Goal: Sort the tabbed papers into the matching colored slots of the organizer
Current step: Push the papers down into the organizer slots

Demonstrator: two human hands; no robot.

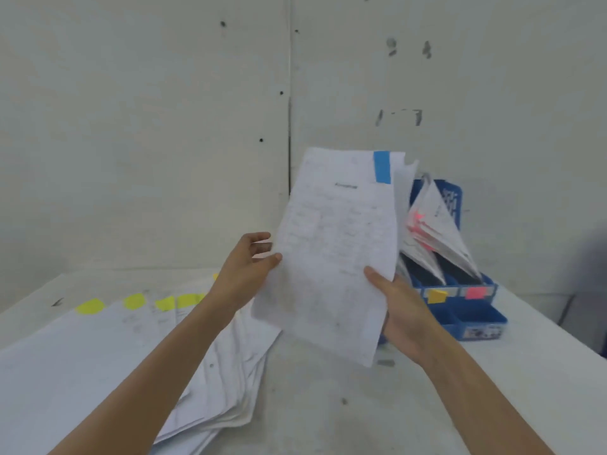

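White table (pixel 328 405) against a plain wall (pixel 131 126), yellow-tabbed pile (pixel 98 356) near left, blue organizer (pixel 476 320) far right. Blue-tabbed sheets (pixel 335 251) held up between them: left hand (pixel 246 270) pinches the left edge, right hand (pixel 400 310) clamps thumb and fingers on the lower right. Light, floppy stuff, so 2 edge grips stop sagging imo.

Rear wall (pixel 131 110): pale grey-white panels meeting at a dark vertical seam (pixel 289 126), pitted with small dark holes and smudged with grey scuff marks (pixel 399 117). Table (pixel 328 405): white top, worn, flecked with dark specks. Lighting soft and even.
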